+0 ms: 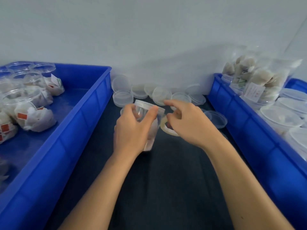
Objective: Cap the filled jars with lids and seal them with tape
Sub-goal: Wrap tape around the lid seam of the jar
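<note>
Left hand [132, 128] curled round clear capped jar [146, 113], gripping from above, held over dark tabletop [166, 180] between two blue bins [79, 130]; right hand [187, 122] just beside, fingers bent, pinching tape roll [166, 128] at jar's side; jar tilted, pale packets inside, translucent lid [142, 103] on; loose lids [123, 97] clustered behind.

Capped clear jar [146, 110] tilted beside tape roll [166, 127].
</note>
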The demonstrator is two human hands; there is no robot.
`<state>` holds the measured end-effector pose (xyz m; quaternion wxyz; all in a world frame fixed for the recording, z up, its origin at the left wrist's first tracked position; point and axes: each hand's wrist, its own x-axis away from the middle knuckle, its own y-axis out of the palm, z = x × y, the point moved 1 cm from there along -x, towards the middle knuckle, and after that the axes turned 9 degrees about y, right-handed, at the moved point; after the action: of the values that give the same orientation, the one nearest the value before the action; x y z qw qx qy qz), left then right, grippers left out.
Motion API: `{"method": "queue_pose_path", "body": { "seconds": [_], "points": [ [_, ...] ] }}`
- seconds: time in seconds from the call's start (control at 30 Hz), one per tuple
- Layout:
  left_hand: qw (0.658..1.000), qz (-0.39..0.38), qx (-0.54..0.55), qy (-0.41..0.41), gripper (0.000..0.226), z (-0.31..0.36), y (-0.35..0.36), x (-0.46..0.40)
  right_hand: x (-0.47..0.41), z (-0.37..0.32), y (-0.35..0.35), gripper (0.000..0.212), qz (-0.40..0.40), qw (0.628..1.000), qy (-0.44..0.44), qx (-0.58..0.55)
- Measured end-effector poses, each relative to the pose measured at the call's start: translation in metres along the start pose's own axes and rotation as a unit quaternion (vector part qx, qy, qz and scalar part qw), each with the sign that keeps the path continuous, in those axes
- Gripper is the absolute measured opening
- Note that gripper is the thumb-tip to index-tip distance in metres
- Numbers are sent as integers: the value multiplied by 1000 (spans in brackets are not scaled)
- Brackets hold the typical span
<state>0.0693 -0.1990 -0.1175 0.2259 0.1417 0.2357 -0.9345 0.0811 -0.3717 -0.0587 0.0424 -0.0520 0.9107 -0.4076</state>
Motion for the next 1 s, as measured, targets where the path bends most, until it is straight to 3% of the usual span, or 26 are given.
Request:
{"method": "queue_pose_path", "body": {
  "seconds": [0.2, 0.37, 0.5, 0.63, 0.77, 1.0],
  "points": [
    [997, 20, 8, 77, 66, 2, 10, 15, 6, 28, 14, 39, 28, 993, 16, -115],
    [993, 35, 4, 114, 65, -5, 3, 17, 5, 36, 28, 27, -10, 996, -20, -82],
    [992, 33, -1, 119, 59, -8, 2, 14, 3, 38, 33, 32, -37, 996, -50, -70],
    [994, 12, -10, 112, 58, -9, -1, 11, 2, 41, 37, 34, -42, 990, -61, -121],
    [998, -14, 19, 60, 59, -9, -9, 7, -2, 44, 40, 39, 15, 991, -66, -119],
    [994, -48, 100, 7, 61, -14, -19, 0, -1, 41, 38, 31, 4, 994, -69, -88]
  ]
}}
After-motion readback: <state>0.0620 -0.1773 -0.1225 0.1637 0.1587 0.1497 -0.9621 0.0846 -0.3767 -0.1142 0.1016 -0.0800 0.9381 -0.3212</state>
